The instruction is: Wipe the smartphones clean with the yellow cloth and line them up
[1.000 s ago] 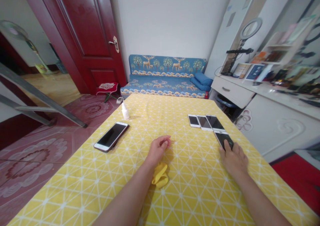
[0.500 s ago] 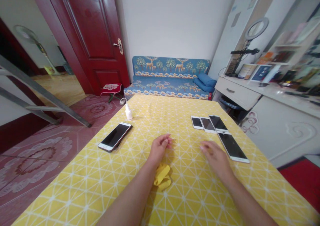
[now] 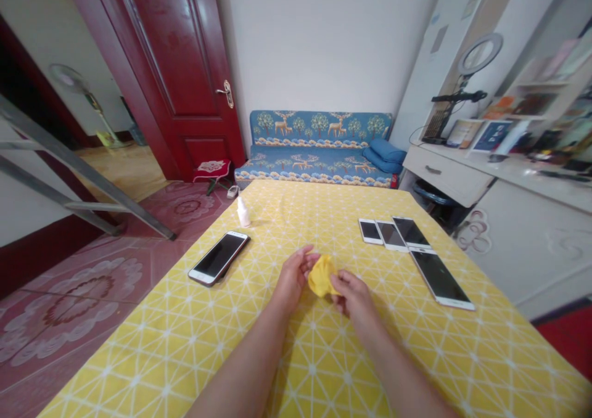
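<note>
Just above the middle of the table, a crumpled yellow cloth [image 3: 320,277] is between my two hands. My right hand [image 3: 354,293] pinches its right side, thumb on top and the other fingers curled below. At the cloth's left edge, my left hand [image 3: 294,275] has its fingers curled against it; some fingertips are hidden by the fabric. Off to the left lies a white-framed smartphone [image 3: 219,258] in a dark case, screen up. Behind it stands a small white bottle [image 3: 243,213] with a narrow tip.
On the table's right side lie several white phones, among them a large one [image 3: 440,277] closest to me. The yellow patterned tablecloth [image 3: 152,344] covers the table. Beyond are a blue sofa [image 3: 319,153], a red stool [image 3: 211,169] and a white desk [image 3: 522,177].
The yellow cloth has come up off the table from beside my left forearm to between my hands. My right hand has moved left and closed on it. The view has shifted slightly.
</note>
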Demonstrator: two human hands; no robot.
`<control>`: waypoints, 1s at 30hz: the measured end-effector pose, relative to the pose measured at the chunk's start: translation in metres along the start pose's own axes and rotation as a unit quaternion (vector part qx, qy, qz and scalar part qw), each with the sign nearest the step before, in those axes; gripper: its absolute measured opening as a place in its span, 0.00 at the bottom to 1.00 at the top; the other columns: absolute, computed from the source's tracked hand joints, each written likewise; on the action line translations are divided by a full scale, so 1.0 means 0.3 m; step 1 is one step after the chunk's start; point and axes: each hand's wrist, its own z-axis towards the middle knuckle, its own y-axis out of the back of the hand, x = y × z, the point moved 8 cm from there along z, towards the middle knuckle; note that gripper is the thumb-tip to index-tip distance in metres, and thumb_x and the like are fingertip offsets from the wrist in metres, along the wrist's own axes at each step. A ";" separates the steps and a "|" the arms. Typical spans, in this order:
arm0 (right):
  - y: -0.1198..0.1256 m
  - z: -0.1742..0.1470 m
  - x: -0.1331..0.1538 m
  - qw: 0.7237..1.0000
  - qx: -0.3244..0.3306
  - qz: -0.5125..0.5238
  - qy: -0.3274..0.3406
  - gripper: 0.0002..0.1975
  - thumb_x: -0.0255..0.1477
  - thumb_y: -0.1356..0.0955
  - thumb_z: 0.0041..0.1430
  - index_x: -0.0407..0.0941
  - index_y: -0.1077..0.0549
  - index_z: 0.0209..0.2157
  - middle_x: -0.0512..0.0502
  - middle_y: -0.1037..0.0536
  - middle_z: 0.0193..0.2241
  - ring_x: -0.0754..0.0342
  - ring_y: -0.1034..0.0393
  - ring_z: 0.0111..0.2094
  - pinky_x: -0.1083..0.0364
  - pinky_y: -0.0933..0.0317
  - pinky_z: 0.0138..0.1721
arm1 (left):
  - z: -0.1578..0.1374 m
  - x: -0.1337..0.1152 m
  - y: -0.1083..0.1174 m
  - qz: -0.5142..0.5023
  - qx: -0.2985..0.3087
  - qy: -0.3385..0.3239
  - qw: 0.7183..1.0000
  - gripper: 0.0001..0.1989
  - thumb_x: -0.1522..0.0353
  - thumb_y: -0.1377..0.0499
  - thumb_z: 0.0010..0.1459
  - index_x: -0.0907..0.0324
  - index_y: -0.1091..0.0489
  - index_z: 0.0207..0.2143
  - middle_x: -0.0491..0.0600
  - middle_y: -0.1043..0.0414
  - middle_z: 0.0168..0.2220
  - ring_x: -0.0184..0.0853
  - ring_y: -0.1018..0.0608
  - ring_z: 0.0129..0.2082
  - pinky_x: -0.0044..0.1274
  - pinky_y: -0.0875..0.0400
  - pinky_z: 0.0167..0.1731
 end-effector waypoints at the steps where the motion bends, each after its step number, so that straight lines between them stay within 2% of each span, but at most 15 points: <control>1: 0.032 0.012 -0.010 0.998 -0.026 0.063 -0.009 0.14 0.41 0.29 0.50 0.44 0.32 0.28 0.57 0.36 0.17 0.62 0.45 0.18 0.61 0.53 0.20 | -0.005 -0.001 -0.013 0.015 0.019 0.000 1.000 0.23 0.57 0.40 0.55 0.62 0.28 0.47 0.57 0.24 0.40 0.37 0.23 0.38 0.27 0.30 0.40; 3: 0.067 0.020 -0.014 0.989 -0.044 0.138 -0.005 0.17 0.41 0.26 0.46 0.44 0.31 0.28 0.56 0.35 0.18 0.63 0.44 0.18 0.62 0.50 0.21 | -0.018 0.002 -0.039 0.073 0.058 0.001 0.996 0.24 0.56 0.40 0.55 0.61 0.29 0.50 0.58 0.25 0.44 0.39 0.23 0.42 0.29 0.31 0.43; 6: 0.071 0.010 -0.017 0.987 -0.041 0.153 -0.007 0.18 0.40 0.25 0.45 0.43 0.29 0.30 0.56 0.33 0.19 0.64 0.42 0.18 0.63 0.48 0.21 | -0.037 0.000 -0.066 0.159 0.095 -0.014 0.983 0.24 0.60 0.37 0.53 0.59 0.29 0.51 0.57 0.28 0.50 0.40 0.26 0.46 0.28 0.34 0.47; 8: 0.064 0.000 -0.022 0.989 -0.045 0.144 -0.012 0.18 0.42 0.25 0.45 0.43 0.29 0.29 0.55 0.33 0.19 0.64 0.42 0.18 0.64 0.49 0.20 | -0.046 0.002 -0.083 0.185 0.121 -0.021 0.975 0.23 0.61 0.36 0.52 0.60 0.27 0.49 0.56 0.26 0.47 0.38 0.25 0.42 0.27 0.34 0.43; 11: 0.064 -0.011 -0.023 0.986 -0.071 0.149 -0.012 0.20 0.45 0.26 0.46 0.43 0.29 0.29 0.55 0.32 0.20 0.63 0.40 0.18 0.63 0.46 0.20 | -0.052 0.014 -0.098 0.192 0.154 -0.019 0.969 0.20 0.61 0.36 0.52 0.63 0.26 0.44 0.54 0.24 0.36 0.32 0.25 0.31 0.24 0.34 0.34; 14: 0.060 -0.014 -0.013 0.988 -0.069 0.134 -0.002 0.21 0.45 0.27 0.47 0.44 0.28 0.36 0.53 0.29 0.24 0.62 0.38 0.20 0.62 0.44 0.21 | -0.041 0.027 -0.086 0.183 0.141 -0.018 0.973 0.18 0.61 0.34 0.50 0.64 0.25 0.40 0.52 0.25 0.32 0.29 0.27 0.27 0.22 0.35 0.30; 17: 0.055 -0.011 0.006 0.995 -0.061 0.072 0.023 0.26 0.41 0.25 0.45 0.46 0.30 0.44 0.54 0.27 0.26 0.62 0.38 0.20 0.62 0.45 0.20 | -0.026 0.034 -0.065 0.163 0.112 -0.020 0.980 0.17 0.62 0.33 0.48 0.64 0.26 0.37 0.51 0.25 0.31 0.29 0.26 0.26 0.22 0.34 0.30; 19: 0.060 -0.009 0.011 0.996 -0.073 0.045 0.037 0.25 0.39 0.24 0.42 0.46 0.30 0.42 0.55 0.27 0.25 0.62 0.39 0.19 0.62 0.46 0.19 | -0.021 0.036 -0.057 0.151 0.097 -0.019 0.984 0.17 0.62 0.32 0.46 0.64 0.27 0.35 0.50 0.25 0.30 0.29 0.26 0.25 0.22 0.33 0.30; 22: 0.071 -0.006 0.003 0.994 -0.090 0.043 0.044 0.19 0.39 0.25 0.43 0.45 0.30 0.34 0.55 0.29 0.21 0.61 0.40 0.19 0.61 0.46 0.20 | -0.019 0.033 -0.053 0.137 0.082 -0.018 0.987 0.17 0.63 0.30 0.44 0.63 0.30 0.33 0.50 0.25 0.29 0.29 0.26 0.25 0.22 0.32 0.29; 25: 0.105 -0.009 -0.009 0.988 -0.135 0.051 0.053 0.17 0.41 0.26 0.45 0.43 0.29 0.30 0.56 0.31 0.17 0.61 0.41 0.18 0.61 0.46 0.20 | -0.022 0.028 -0.055 0.127 0.075 -0.022 0.989 0.18 0.64 0.30 0.43 0.63 0.31 0.33 0.50 0.25 0.30 0.30 0.25 0.27 0.23 0.31 0.31; 28: 0.141 -0.012 -0.012 0.979 -0.175 0.074 0.070 0.17 0.41 0.27 0.48 0.43 0.27 0.32 0.52 0.26 0.22 0.59 0.35 0.22 0.60 0.41 0.24 | -0.022 0.026 -0.059 0.116 0.081 -0.023 0.990 0.22 0.67 0.28 0.40 0.62 0.31 0.38 0.47 0.26 0.29 0.30 0.25 0.27 0.23 0.32 0.32; 30: 0.161 -0.013 -0.008 0.971 -0.194 0.113 0.082 0.17 0.41 0.27 0.48 0.43 0.27 0.33 0.49 0.23 0.28 0.57 0.31 0.27 0.58 0.37 0.29 | -0.021 0.021 -0.060 0.121 0.084 -0.031 0.989 0.26 0.68 0.28 0.38 0.61 0.30 0.42 0.44 0.28 0.26 0.28 0.27 0.24 0.21 0.34 0.29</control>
